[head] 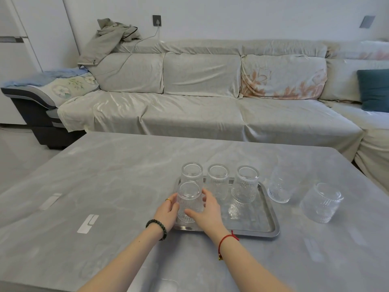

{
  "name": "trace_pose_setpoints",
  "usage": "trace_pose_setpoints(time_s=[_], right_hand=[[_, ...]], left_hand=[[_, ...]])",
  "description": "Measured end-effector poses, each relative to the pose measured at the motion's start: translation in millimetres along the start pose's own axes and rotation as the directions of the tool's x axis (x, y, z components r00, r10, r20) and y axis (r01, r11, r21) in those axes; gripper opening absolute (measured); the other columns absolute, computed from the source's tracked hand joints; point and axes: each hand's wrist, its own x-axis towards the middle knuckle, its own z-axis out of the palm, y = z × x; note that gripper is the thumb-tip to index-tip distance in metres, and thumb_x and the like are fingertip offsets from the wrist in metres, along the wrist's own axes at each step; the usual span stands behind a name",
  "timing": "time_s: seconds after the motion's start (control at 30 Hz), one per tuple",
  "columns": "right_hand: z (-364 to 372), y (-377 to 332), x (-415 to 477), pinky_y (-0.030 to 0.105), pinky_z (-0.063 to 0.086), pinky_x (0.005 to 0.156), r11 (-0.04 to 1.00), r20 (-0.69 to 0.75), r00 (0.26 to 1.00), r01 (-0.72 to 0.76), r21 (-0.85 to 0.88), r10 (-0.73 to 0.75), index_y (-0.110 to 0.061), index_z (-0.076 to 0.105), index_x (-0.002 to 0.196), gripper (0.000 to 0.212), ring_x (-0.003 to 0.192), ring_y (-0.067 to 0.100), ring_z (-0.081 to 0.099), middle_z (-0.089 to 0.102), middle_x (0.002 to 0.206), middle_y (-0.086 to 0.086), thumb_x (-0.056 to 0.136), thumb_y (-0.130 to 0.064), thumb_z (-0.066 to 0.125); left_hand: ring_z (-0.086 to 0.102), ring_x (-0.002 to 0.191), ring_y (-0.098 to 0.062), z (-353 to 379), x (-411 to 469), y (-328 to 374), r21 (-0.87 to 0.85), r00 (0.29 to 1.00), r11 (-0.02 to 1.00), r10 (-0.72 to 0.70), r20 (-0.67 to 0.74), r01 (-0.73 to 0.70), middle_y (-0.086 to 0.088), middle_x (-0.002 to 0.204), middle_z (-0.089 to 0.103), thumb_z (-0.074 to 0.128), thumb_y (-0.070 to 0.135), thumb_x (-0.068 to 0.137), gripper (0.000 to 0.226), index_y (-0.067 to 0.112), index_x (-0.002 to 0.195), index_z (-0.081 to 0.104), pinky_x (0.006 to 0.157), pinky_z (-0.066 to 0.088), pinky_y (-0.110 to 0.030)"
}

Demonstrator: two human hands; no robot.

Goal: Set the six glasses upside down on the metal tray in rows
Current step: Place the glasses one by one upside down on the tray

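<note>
Both hands, left hand (168,209) and right hand (207,213), fingers clamped on the inverted ribbed clear glass (189,202), tray's 7 o'clock corner. Seat the rim flat on the rectangular metal tray (271,216), aligned behind-row; two glasses wait at 3 o'clock.

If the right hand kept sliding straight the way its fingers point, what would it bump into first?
The right hand points up-left and its fingers already touch the front-left glass, upside down on the metal tray. That glass comes first. Behind it stands the back-left glass, though how far apart they are is unclear.

1 head-worn wide-angle view looks forward and down across the table (105,175), near the tray (267,209). The sofa (200,114) fills the far background.
</note>
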Motion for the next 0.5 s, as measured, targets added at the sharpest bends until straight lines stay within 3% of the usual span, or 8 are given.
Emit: trace_pose_setpoints(time_s=[0.2,0.27,0.33,0.37,0.43,0.5], right_hand=[[-17,3,-2,0.039,0.04,0.103,0.999,0.132,0.991,-0.026,0.032,0.021,-0.018,0.026,0.138,0.084,0.12,0.025,0.046,0.045,0.134,0.009,0.07,-0.018,0.073],[-37,9,-3,0.035,0.048,0.091,0.996,0.064,0.998,-0.029,0.085,0.024,-0.019,0.033,0.134,0.074,0.106,0.021,0.052,0.048,0.122,0.006,0.071,-0.018,0.072],[-65,19,-6,0.019,0.047,0.073,0.989,-0.091,0.996,-0.011,0.15,0.025,-0.021,0.042,0.125,0.06,0.091,0.013,0.055,0.053,0.112,0.003,0.072,-0.019,0.07],[-80,25,-7,0.012,0.043,0.066,0.985,-0.171,0.985,-0.004,0.172,0.034,-0.023,0.045,0.121,0.054,0.086,0.008,0.055,0.054,0.106,0.0,0.073,-0.02,0.07],[-109,40,-10,0.01,0.042,0.06,0.979,-0.308,0.949,-0.004,0.202,0.068,-0.023,0.047,0.115,0.049,0.082,0.003,0.055,0.054,0.099,-0.003,0.073,-0.021,0.072],[-136,57,-13,0.014,0.041,0.067,0.977,-0.384,0.916,-0.032,0.213,0.113,-0.02,0.047,0.115,0.048,0.083,0.012,0.056,0.056,0.104,0.002,0.073,-0.02,0.071]], left_hand=[[0.044,0.124,-0.019,1,-8,-14,0.19,1.0,0.982,-0.002,-0.013,0.004,-0.003,0.138,0.046,0.046,0.019,0.089,0.05,0.018,0.136,0.03,0.098,0.034,-0.027],[0.046,0.122,-0.018,0,-13,-16,0.241,1.0,0.97,0.02,0.022,-0.025,0.0,0.138,0.046,0.051,0.022,0.087,0.056,0.021,0.137,0.026,0.094,0.036,-0.025],[0.054,0.111,-0.021,0,-17,-16,0.315,0.998,0.947,0.048,0.047,-0.061,-0.002,0.132,0.052,0.055,0.023,0.085,0.06,0.021,0.137,0.025,0.09,0.04,-0.027],[0.057,0.105,-0.027,2,-19,-14,0.352,0.998,0.934,0.067,-0.006,-0.061,-0.006,0.127,0.055,0.057,0.021,0.084,0.06,0.017,0.136,0.027,0.089,0.043,-0.031],[0.057,0.095,-0.033,8,-27,-6,0.299,0.961,0.953,0.126,-0.247,-0.048,-0.012,0.116,0.057,0.058,0.019,0.082,0.047,0.01,0.125,0.041,0.086,0.043,-0.037],[0.054,0.088,-0.023,18,-42,7,0.196,0.873,0.959,0.268,-0.408,-0.203,-0.006,0.094,0.056,0.053,0.027,0.08,0.024,0.013,0.1,0.051,0.078,0.041,-0.033]])
